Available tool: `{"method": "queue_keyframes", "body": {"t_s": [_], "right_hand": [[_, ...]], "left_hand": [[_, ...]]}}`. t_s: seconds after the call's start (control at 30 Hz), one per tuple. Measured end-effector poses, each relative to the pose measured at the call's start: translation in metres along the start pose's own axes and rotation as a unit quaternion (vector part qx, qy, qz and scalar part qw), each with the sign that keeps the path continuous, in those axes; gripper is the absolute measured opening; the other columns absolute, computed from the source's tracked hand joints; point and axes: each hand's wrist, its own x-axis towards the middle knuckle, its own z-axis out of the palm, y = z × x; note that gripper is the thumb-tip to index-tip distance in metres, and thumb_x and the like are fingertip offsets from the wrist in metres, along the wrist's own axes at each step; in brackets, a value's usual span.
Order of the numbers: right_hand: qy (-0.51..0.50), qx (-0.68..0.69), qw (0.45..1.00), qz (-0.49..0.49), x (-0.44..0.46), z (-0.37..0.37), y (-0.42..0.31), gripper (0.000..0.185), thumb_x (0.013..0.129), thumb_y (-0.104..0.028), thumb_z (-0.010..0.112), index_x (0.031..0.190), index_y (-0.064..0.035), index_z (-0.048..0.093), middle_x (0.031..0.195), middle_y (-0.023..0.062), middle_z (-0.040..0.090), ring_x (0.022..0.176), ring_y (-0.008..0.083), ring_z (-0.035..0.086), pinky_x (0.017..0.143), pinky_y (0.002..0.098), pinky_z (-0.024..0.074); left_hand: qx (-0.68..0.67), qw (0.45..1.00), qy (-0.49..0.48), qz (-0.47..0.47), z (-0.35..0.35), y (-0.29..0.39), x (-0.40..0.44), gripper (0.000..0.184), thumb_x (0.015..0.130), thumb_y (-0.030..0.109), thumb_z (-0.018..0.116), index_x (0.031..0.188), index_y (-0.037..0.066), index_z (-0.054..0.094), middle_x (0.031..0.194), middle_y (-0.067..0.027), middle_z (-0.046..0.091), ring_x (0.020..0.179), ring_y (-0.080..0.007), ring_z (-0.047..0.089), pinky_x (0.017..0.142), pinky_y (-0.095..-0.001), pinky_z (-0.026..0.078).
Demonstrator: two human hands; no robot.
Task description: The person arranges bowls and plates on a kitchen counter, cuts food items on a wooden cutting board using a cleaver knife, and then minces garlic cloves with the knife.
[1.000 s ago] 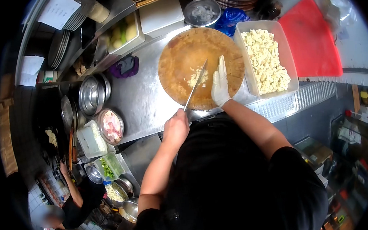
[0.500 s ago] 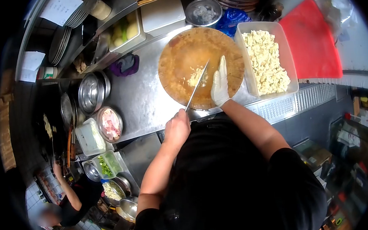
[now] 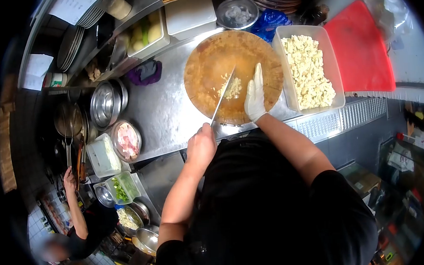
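Observation:
My left hand (image 3: pixel 202 145) is closed around the handle of a knife (image 3: pixel 223 94), seen nearly edge-on. Its blade reaches over a round wooden chopping board (image 3: pixel 203 56), along the left side of a small heap of finely chopped pale yellow bits (image 3: pixel 232 89). They look like garlic, but I cannot be sure. Wearing a whitish glove, my right hand (image 3: pixel 255 99) rests on edge at the board's right side, fingers stretched out and together, holding nothing. It is a little to the right of the heap, apart from the blade.
Right of the board stands a plastic tub (image 3: pixel 291 80) of pale chopped pieces, beside a red board (image 3: pixel 356 48). Metal bowls (image 3: pixel 106 107), a bowl of raw meat (image 3: pixel 127 140) and a purple cloth (image 3: pixel 144 72) lie left. A co-worker's hand (image 3: pixel 69 180) holds a strainer (image 3: pixel 68 118).
The knife and my left hand have shifted slightly left, and more chopped bits show right of the blade. My right hand stays nearly still. The co-worker's hand has moved up, with a strainer now visible.

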Motion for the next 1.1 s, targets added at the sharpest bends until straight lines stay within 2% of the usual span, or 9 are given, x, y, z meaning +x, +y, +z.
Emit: {"method": "queue_keyframes", "body": {"t_s": [0.33, 0.43, 0.53, 0.63, 0.73, 0.83, 1.03, 1.1], "right_hand": [[-0.001, 0.011, 1.000, 0.015, 0.001, 0.000, -0.001, 0.060, 0.113, -0.023, 0.031, 0.165, 0.0048, 0.016, 0.173, 0.0216, 0.017, 0.160, 0.0331, 0.017, 0.130, 0.0396, 0.0136], [-0.009, 0.004, 1.000, 0.008, 0.001, -0.004, -0.005, 0.063, 0.110, -0.019, 0.035, 0.164, 0.0071, 0.014, 0.171, 0.0265, 0.016, 0.159, 0.0385, 0.017, 0.129, 0.0418, 0.0155], [-0.004, 0.005, 1.000, 0.003, 0.001, -0.002, 0.000, 0.063, 0.110, -0.019, 0.035, 0.164, 0.0068, 0.014, 0.171, 0.0263, 0.016, 0.159, 0.0384, 0.017, 0.129, 0.0417, 0.0156], [-0.005, 0.002, 1.000, 0.009, 0.001, -0.003, -0.002, 0.060, 0.113, -0.022, 0.031, 0.164, 0.0050, 0.016, 0.173, 0.0215, 0.016, 0.161, 0.0329, 0.016, 0.130, 0.0396, 0.0132], [-0.005, 0.013, 1.000, 0.015, 0.001, -0.002, -0.001, 0.060, 0.113, -0.022, 0.031, 0.164, 0.0050, 0.016, 0.173, 0.0213, 0.016, 0.161, 0.0329, 0.015, 0.130, 0.0393, 0.0131], [-0.016, 0.007, 1.000, 0.015, 0.000, -0.004, -0.002, 0.063, 0.110, -0.018, 0.035, 0.164, 0.0067, 0.014, 0.172, 0.0257, 0.015, 0.160, 0.0377, 0.016, 0.130, 0.0417, 0.0149], [-0.004, 0.010, 1.000, 0.003, 0.001, -0.002, 0.001, 0.062, 0.111, -0.019, 0.035, 0.164, 0.0060, 0.014, 0.172, 0.0251, 0.014, 0.160, 0.0374, 0.015, 0.130, 0.0418, 0.0151], [-0.001, 0.013, 1.000, 0.004, 0.000, 0.000, 0.003, 0.061, 0.113, -0.023, 0.032, 0.164, 0.0047, 0.016, 0.173, 0.0219, 0.015, 0.160, 0.0339, 0.015, 0.130, 0.0399, 0.0139]], "left_hand": [[0.000, 1.000, -0.003, -0.006, 0.003, -0.008, 0.001, 0.010, 0.097, 0.005, 0.058, 0.091, -0.001, 0.052, 0.075, -0.0258, 0.066, 0.068, -0.0475, 0.068, 0.064, -0.0567, 0.056], [-0.003, 1.000, -0.006, -0.005, 0.001, -0.001, -0.001, 0.011, 0.097, 0.005, 0.058, 0.091, -0.001, 0.052, 0.075, -0.0260, 0.066, 0.068, -0.0474, 0.068, 0.064, -0.0565, 0.056], [0.002, 1.000, -0.012, -0.005, -0.001, 0.000, 0.002, 0.011, 0.097, 0.006, 0.058, 0.091, -0.001, 0.052, 0.075, -0.0260, 0.067, 0.068, -0.0472, 0.068, 0.064, -0.0563, 0.056], [0.000, 1.000, -0.001, 0.003, 0.001, 0.004, 0.000, 0.011, 0.097, 0.006, 0.059, 0.091, -0.001, 0.052, 0.075, -0.0257, 0.067, 0.067, -0.0470, 0.068, 0.064, -0.0559, 0.057], [0.004, 1.000, -0.005, 0.012, 0.006, -0.002, 0.003, 0.010, 0.096, 0.005, 0.059, 0.092, -0.001, 0.052, 0.074, -0.0256, 0.067, 0.067, -0.0470, 0.068, 0.063, -0.0555, 0.057], [0.001, 1.000, -0.009, 0.017, 0.002, 0.003, -0.002, 0.009, 0.095, 0.004, 0.059, 0.092, -0.001, 0.052, 0.075, -0.0256, 0.067, 0.067, -0.0471, 0.068, 0.063, -0.0554, 0.057], [-0.004, 1.000, -0.025, 0.012, 0.008, 0.002, -0.001, 0.008, 0.093, 0.003, 0.059, 0.092, -0.001, 0.052, 0.077, -0.0262, 0.068, 0.068, -0.0465, 0.069, 0.065, -0.0555, 0.057], [-0.013, 1.000, -0.021, 0.016, -0.001, 0.009, -0.001, 0.008, 0.093, 0.002, 0.060, 0.092, -0.001, 0.053, 0.078, -0.0264, 0.068, 0.069, -0.0464, 0.069, 0.065, -0.0555, 0.057]]}}
